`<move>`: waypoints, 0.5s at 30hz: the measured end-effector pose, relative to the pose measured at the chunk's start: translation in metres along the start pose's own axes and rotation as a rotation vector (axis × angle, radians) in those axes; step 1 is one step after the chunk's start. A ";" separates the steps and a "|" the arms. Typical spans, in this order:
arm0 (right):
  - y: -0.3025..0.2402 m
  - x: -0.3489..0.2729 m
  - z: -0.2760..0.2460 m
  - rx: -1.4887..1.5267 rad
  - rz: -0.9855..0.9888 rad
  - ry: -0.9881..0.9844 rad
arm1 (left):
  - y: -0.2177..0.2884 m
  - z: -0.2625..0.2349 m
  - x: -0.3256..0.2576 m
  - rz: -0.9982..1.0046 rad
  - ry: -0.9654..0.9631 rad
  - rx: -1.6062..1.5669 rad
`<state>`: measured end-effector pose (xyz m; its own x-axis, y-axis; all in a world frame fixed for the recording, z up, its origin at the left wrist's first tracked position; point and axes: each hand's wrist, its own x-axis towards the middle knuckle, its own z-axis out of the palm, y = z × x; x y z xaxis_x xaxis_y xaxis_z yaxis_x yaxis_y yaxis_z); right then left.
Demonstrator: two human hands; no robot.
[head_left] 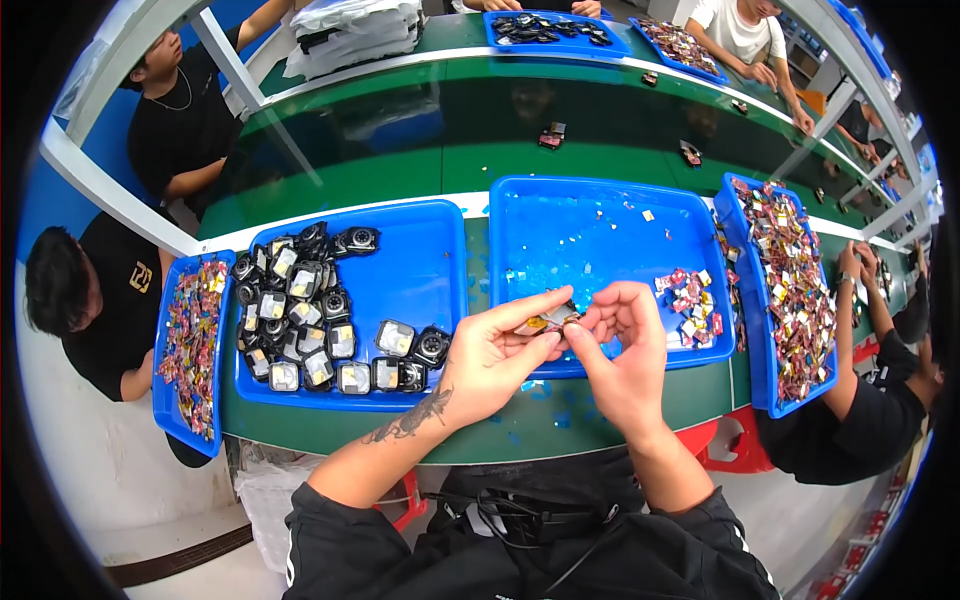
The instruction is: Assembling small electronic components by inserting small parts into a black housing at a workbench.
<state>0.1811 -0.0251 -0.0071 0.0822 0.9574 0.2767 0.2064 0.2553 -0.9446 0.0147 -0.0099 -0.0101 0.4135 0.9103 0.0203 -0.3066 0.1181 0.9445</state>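
Over the near rim of the middle blue tray [600, 365], the left hand [490, 360] pinches a small flat silvery part [548, 320] at one end while the right hand [625, 350] grips its other end with fingertips. The part looks light, thin and easily bent, best held by its edges. Left of that tray, another blue tray [425, 285] holds black camera modules [300, 320]; right of it, a tray of small colourful pieces [795, 290]. All rest on a green workbench [480, 150] lined with seated workers.
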 end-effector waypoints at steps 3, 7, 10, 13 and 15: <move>-0.007 0.003 0.002 -0.006 0.064 -0.035 | 0.001 0.003 0.000 0.040 0.040 0.002; -0.007 0.006 0.014 0.128 0.177 -0.117 | 0.000 -0.003 -0.003 0.053 0.075 -0.010; -0.004 0.028 0.005 0.082 0.130 -0.221 | 0.019 0.000 -0.005 0.073 0.157 0.302; 0.023 0.114 -0.025 0.065 0.156 -0.238 | 0.043 -0.048 -0.005 0.359 0.242 1.418; 0.052 0.184 -0.036 -0.075 0.332 -0.123 | 0.042 -0.086 -0.016 0.168 0.303 1.668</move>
<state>0.2418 0.1598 0.0007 0.0399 0.9967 -0.0706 0.2591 -0.0785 -0.9627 -0.0781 0.0140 0.0007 0.2460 0.9292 0.2758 0.9199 -0.3135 0.2357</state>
